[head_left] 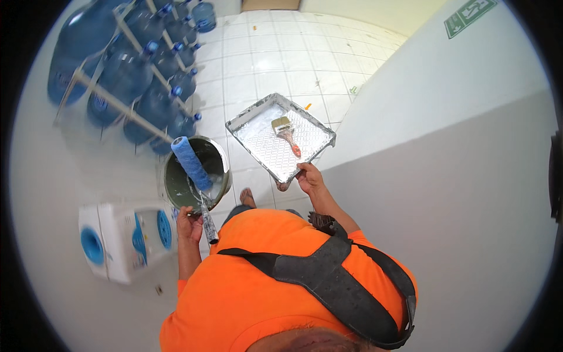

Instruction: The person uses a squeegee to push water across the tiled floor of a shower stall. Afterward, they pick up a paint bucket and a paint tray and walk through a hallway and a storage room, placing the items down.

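While handheld, tray (267, 144) diagonal lengthwise.

Storage area — racked water jugs (126, 76)

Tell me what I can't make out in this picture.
All in the head view:
Bucket: part of its inside, hidden by the blue roller.
Right hand: some fingers, hidden by the tray.
Dark object at right: cut off by the picture's round edge.
Orange scrap beyond the tray: too small to identify.
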A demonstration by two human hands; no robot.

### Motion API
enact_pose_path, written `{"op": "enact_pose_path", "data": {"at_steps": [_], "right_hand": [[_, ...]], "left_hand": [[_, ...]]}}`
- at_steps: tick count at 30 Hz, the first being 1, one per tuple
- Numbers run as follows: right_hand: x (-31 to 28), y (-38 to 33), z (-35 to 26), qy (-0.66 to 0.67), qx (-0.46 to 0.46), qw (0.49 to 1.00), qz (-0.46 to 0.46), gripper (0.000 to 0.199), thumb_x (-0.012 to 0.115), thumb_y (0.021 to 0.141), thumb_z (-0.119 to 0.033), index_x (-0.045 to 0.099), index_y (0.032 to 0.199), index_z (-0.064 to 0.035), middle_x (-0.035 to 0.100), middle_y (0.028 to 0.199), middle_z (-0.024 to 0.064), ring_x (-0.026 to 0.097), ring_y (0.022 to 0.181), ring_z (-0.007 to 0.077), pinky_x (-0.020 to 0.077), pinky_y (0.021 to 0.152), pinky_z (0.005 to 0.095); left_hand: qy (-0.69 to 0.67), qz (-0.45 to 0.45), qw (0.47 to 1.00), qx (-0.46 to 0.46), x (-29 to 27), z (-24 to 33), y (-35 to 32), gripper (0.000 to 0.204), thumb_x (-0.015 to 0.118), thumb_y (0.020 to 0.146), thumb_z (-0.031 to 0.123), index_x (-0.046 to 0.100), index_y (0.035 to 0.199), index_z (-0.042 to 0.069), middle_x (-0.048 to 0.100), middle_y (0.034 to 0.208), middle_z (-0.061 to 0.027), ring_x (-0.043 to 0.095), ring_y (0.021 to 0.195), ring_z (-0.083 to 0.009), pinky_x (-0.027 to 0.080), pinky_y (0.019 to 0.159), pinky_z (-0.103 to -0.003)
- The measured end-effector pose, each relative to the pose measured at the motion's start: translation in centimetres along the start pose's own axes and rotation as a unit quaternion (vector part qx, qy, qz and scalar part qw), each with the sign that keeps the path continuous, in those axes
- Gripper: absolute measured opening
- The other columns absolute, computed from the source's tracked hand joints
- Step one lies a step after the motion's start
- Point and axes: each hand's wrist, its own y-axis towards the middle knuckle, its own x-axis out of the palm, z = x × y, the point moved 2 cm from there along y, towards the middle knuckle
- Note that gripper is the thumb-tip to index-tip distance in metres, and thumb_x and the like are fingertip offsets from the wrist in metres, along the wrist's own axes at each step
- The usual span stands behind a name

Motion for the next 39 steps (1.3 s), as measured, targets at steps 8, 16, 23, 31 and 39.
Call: {"op": "enact_pose_path", "data": {"at_steps": [8, 16, 23, 31, 39], "right_hand": [[9.7, 24.3, -15.5, -0.002, 0.002, 1.000, 0.003, 0.041, 0.057, 0.078, 0.004, 0.049, 0.118, 0.0004, 0.059, 0.111, 0.0113, 0.058, 0.100, 0.0254, 0.0466, 0.091, 0.0384], [16.8, 2.9, 26.7, -0.023, 0.030, 0.999, 0.002, 0.041, 0.054, 0.077, 0.005, 0.049, 0.118, 0.0009, 0.058, 0.115, 0.0111, 0.056, 0.105, 0.0247, 0.0435, 0.095, 0.0379], [16.3, 12.9, 22.5, -0.015, 0.051, 0.999, 0.011, 0.046, 0.056, 0.076, 0.004, 0.048, 0.121, 0.0017, 0.057, 0.121, 0.0118, 0.055, 0.110, 0.0252, 0.0428, 0.098, 0.0393], [22.0, 15.5, 63.6, -0.017, 0.033, 0.999, -0.018, 0.043, 0.054, 0.078, 0.001, 0.048, 0.120, 0.0014, 0.055, 0.123, 0.0124, 0.055, 0.110, 0.0261, 0.0423, 0.096, 0.0397], [31.0, 40.8, 33.4, -0.030, 0.042, 0.998, -0.032, 0.044, 0.054, 0.079, 0.000, 0.048, 0.122, 0.0024, 0.058, 0.120, 0.0122, 0.056, 0.111, 0.0263, 0.0430, 0.097, 0.0401]], "left_hand": [[-0.007, -0.005, 1.000, -0.024, 22.2, 6.3, 21.3, 0.028, 0.055, 0.076, 0.013, 0.054, 0.102, 0.003, 0.062, 0.095, -0.0100, 0.061, 0.084, -0.0253, 0.052, 0.077, -0.038], [-0.122, 0.062, 0.990, -0.025, -26.2, 20.6, 5.9, 0.048, 0.054, 0.076, 0.017, 0.046, 0.116, -0.008, 0.058, 0.108, -0.0220, 0.061, 0.094, -0.0367, 0.051, 0.091, -0.045], [-0.149, 0.142, 0.978, -0.012, -26.2, 18.5, 11.4, 0.024, 0.059, 0.074, 0.012, 0.057, 0.096, 0.004, 0.064, 0.089, -0.0099, 0.062, 0.082, -0.0252, 0.053, 0.076, -0.037], [-0.138, 0.113, 0.983, 0.053, -65.2, 30.3, 28.2, 0.019, 0.058, 0.076, 0.012, 0.054, 0.094, 0.007, 0.061, 0.086, -0.0036, 0.058, 0.075, -0.0187, 0.049, 0.065, -0.031], [-0.110, 0.073, 0.991, 0.007, -22.2, 36.8, 53.1, 0.033, 0.059, 0.074, 0.015, 0.051, 0.104, 0.003, 0.058, 0.095, -0.0091, 0.058, 0.085, -0.0251, 0.050, 0.077, -0.036]]}}
